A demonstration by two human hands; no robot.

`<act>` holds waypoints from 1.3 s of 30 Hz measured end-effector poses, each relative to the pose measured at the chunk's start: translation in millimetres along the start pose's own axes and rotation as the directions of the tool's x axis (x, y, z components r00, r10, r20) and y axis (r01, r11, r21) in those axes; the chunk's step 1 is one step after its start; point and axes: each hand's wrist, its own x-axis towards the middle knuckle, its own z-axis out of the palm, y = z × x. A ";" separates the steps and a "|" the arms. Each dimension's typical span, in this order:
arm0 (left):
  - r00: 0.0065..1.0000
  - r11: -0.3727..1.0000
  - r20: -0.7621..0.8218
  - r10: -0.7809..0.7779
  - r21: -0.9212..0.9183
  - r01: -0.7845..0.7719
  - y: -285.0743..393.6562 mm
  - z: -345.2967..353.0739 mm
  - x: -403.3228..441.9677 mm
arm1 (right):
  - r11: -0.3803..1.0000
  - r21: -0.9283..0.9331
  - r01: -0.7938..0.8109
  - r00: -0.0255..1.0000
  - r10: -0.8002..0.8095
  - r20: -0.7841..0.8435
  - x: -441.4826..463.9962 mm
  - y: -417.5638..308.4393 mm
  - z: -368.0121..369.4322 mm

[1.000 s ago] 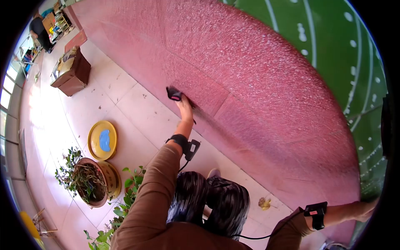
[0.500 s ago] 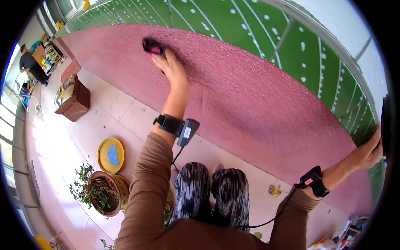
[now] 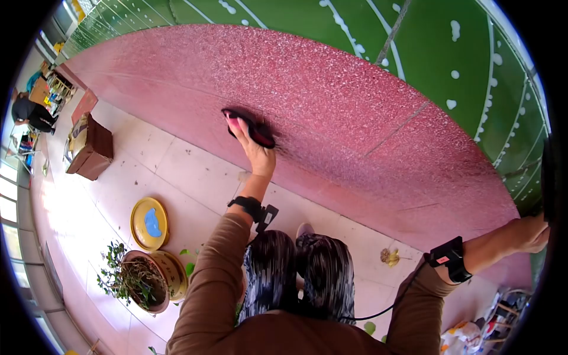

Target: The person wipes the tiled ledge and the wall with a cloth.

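Observation:
My left hand (image 3: 255, 155) is closed on a black-and-pink scrub brush (image 3: 260, 135). The brush lies against the speckled pink-red wall (image 3: 355, 118), on its lower, darker part. Motion blurs the brush's right side. At the far right edge of view, my right hand (image 3: 529, 234) has its fingers curled beside a dark upright object (image 3: 550, 177). What those fingers hold, if anything, is cut off by the edge of view. Each wrist wears a black strap with a small device, and a cable runs from the right one.
Green tiles (image 3: 438, 71) with white streaks border the wall above. On the pale floor stand a potted plant (image 3: 142, 284), a yellow round lid (image 3: 142, 236) with a blue patch, and a brown box (image 3: 94, 151). A person (image 3: 32, 112) bends at far left. Clutter (image 3: 485, 328) lies lower right.
My left hand has moved the brush down and to the right across the wall, closer to my body. My right hand stays at the right edge. The view has shifted slightly.

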 end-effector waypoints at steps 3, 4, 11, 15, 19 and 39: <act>0.987 0.981 -0.008 -0.160 -0.110 0.158 -22.3 6.2 -27.1 | 0.997 0.066 0.027 0.999 -0.025 -0.041 -2.7 7.2 5.7; 0.920 0.888 0.037 -0.390 -0.250 0.386 -33.1 7.6 -34.1 | 0.998 0.066 0.024 0.999 -0.022 -0.043 -2.8 11.0 8.0; 0.255 -0.042 0.345 -0.903 -0.663 0.747 -16.0 2.1 37.3 | 0.965 0.223 0.139 0.977 -0.171 0.130 7.6 13.4 7.4; 0.678 0.449 0.103 -0.727 -0.676 0.585 55.8 -12.4 105.1 | 0.968 0.212 0.134 0.964 -0.177 0.197 12.0 19.5 7.3; 0.971 0.899 -0.131 -0.200 -0.418 0.129 98.9 -21.3 163.8 | 0.973 0.183 0.140 0.973 -0.169 0.154 13.1 23.0 6.9; 0.316 0.187 0.122 -0.941 -0.591 0.785 -174.7 14.5 -31.5 | 0.935 -0.253 0.250 0.968 -0.247 0.043 20.7 47.3 6.0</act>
